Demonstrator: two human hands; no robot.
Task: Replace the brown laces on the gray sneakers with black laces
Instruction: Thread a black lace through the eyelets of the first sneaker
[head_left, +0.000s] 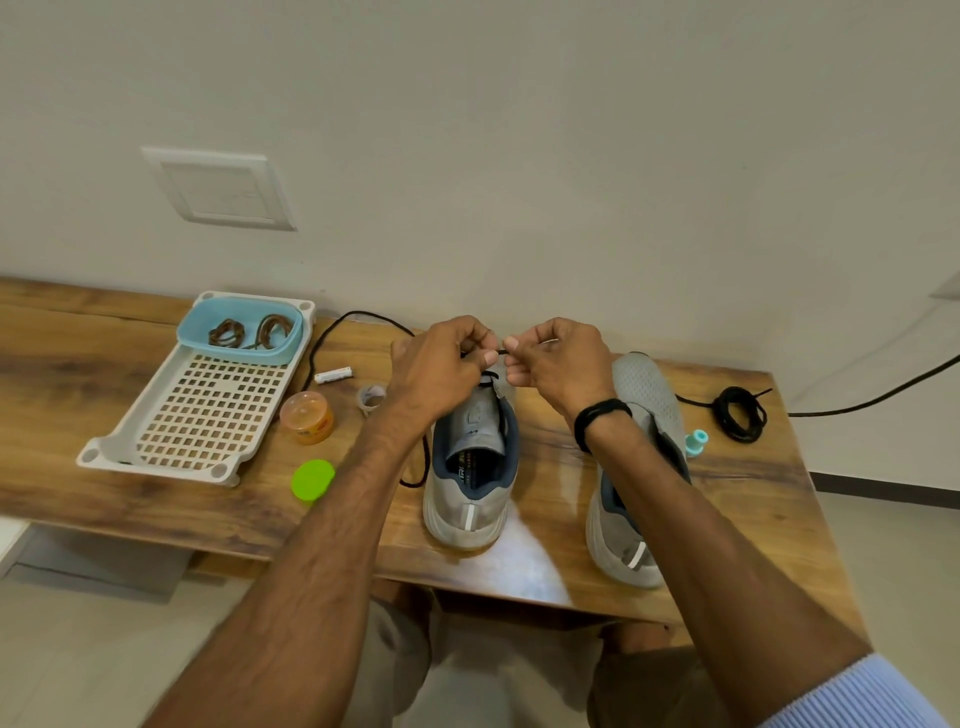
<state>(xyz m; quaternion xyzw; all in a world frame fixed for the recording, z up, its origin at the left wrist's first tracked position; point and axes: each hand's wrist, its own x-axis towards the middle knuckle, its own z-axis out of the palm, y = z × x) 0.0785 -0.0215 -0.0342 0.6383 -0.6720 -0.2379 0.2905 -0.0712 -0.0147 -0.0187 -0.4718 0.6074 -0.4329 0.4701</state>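
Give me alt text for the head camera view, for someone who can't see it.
A left hand and a right hand pinch a black lace over the front of one gray sneaker on a wooden table. A second gray sneaker stands to its right, near a coiled black lace. Brown laces lie in a blue tub at the left.

Open wood between left sneaker (467, 512) and right sneaker (647, 395), down to the table (545, 566) edge. Jar (307, 417), green lid (312, 479) and tape (371, 397) crowd the way to the tray (161, 470); wall (519, 156) seems close behind.
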